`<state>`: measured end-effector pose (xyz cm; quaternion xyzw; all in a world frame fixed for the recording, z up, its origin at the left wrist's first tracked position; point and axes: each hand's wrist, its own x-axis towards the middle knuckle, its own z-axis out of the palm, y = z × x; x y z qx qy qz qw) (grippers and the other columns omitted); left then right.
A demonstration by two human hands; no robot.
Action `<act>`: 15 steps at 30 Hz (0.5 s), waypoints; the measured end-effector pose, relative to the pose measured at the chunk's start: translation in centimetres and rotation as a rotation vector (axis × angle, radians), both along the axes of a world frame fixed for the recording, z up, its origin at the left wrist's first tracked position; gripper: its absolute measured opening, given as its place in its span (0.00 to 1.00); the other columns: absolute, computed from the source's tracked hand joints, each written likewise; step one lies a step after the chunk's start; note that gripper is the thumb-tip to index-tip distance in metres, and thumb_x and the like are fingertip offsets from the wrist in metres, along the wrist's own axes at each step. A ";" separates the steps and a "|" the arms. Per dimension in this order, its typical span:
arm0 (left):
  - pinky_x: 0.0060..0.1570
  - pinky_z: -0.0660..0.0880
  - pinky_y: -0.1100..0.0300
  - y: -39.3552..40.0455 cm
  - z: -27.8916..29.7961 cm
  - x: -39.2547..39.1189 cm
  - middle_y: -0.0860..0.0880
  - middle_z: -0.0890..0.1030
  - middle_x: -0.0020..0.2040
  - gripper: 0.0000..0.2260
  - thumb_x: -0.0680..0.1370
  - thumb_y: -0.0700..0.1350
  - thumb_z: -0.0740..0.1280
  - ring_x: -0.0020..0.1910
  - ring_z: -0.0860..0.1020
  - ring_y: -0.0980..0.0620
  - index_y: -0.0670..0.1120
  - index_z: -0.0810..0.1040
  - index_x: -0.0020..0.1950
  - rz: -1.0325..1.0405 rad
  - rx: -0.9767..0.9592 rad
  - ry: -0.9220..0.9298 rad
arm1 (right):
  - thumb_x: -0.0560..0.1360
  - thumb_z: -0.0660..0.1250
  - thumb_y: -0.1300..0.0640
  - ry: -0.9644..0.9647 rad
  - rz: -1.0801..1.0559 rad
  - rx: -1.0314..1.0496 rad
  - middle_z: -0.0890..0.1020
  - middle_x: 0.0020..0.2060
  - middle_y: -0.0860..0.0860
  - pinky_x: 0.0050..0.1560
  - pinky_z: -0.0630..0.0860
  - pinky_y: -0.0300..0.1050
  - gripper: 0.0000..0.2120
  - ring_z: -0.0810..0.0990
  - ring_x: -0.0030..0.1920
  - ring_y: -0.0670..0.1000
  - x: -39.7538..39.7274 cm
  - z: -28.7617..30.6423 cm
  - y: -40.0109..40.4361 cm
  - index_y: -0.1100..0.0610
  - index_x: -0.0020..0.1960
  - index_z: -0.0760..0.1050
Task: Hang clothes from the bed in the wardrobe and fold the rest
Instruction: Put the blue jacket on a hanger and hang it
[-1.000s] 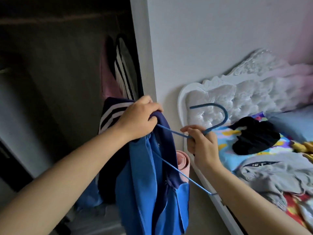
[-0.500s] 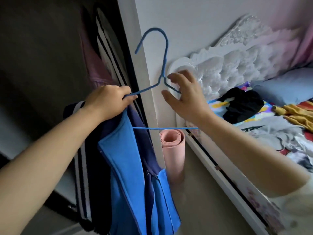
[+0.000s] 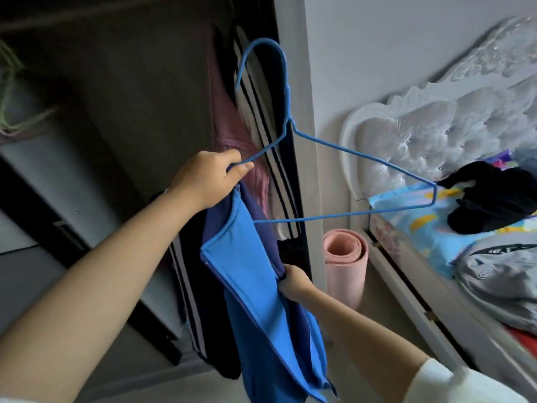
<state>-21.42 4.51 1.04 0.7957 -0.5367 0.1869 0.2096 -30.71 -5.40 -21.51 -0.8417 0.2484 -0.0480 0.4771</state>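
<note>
My left hand [image 3: 207, 177] grips one arm of a blue wire hanger [image 3: 334, 146] together with the top of a blue and navy jacket [image 3: 250, 274] with white stripes, which hangs down from it. The hanger's hook points up in front of the dark open wardrobe [image 3: 122, 97]. Lower down, my right hand [image 3: 295, 282] pinches the jacket's navy edge. On the bed [image 3: 412, 228] at the right lie a black garment [image 3: 488, 199] and a grey garment [image 3: 499, 280].
Striped and pink clothes [image 3: 247, 126] hang inside the wardrobe by its white side panel [image 3: 302, 112]. A rolled pink mat [image 3: 344, 271] stands on the floor between wardrobe and bed. A white tufted headboard [image 3: 436, 135] rises behind. Green hangers [image 3: 11, 91] hang far left.
My right hand has let go of the hanger and dropped down to pinch the jacket's lower edge. My left hand has raised the hanger upright, with its hook now up.
</note>
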 end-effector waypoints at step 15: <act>0.31 0.56 0.56 8.0 -2.8 4.5 0.51 0.65 0.25 0.16 0.73 0.56 0.59 0.29 0.65 0.47 0.47 0.64 0.31 0.111 0.064 0.140 | 0.72 0.71 0.55 0.199 0.267 -0.374 0.68 0.28 0.47 0.32 0.63 0.36 0.15 0.68 0.35 0.48 -6.5 7.8 -10.9 0.55 0.33 0.67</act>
